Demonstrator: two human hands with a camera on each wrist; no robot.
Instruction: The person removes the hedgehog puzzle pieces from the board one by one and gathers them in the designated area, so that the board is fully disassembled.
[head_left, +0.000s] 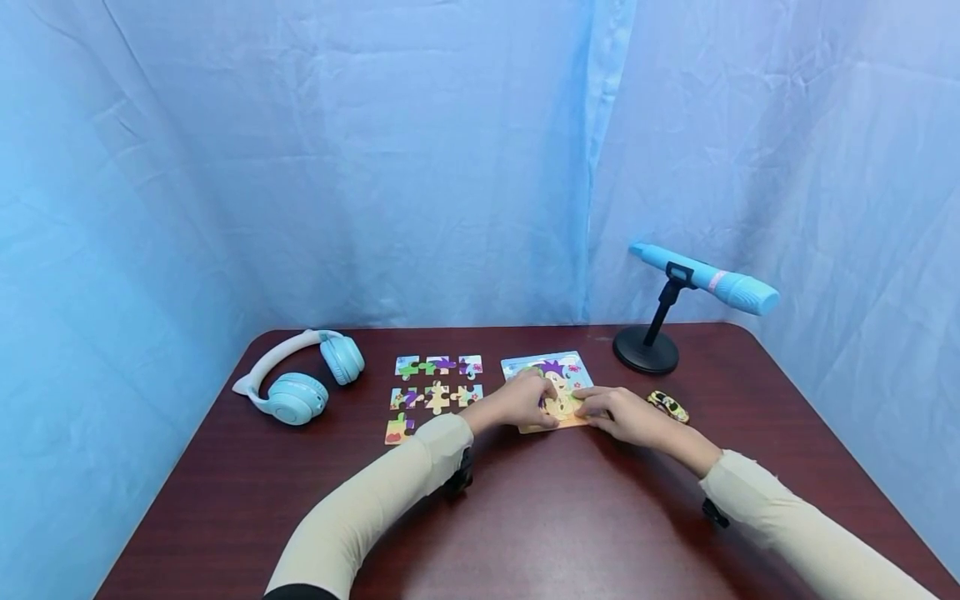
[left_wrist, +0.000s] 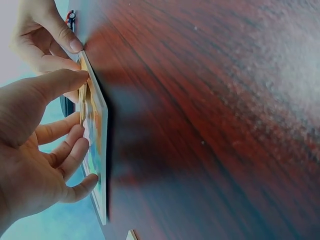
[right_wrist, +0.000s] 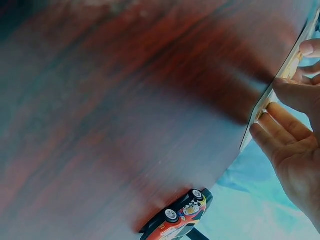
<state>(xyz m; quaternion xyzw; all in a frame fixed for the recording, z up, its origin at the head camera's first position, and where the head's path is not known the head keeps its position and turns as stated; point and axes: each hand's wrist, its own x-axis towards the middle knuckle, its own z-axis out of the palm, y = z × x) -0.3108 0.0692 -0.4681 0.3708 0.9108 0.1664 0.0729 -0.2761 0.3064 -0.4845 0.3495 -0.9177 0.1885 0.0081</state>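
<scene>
A square puzzle board with a cartoon figure in purple, yellow and blue lies on the dark red table. My left hand reaches over it from the left, thumb and index finger pinching a light yellow puzzle piece just above the board's surface. From the right, my right hand rests its fairly straight fingertips on the board, with its thumb by the near edge. Left of the board, loose jigsaw pieces are laid out in rows; my left forearm covers part of the lowest row.
Light blue cat-ear headphones lie at the table's left. A blue microphone on a black stand is at the back right. Beside my right hand sits a small toy car. Blue curtains surround the table.
</scene>
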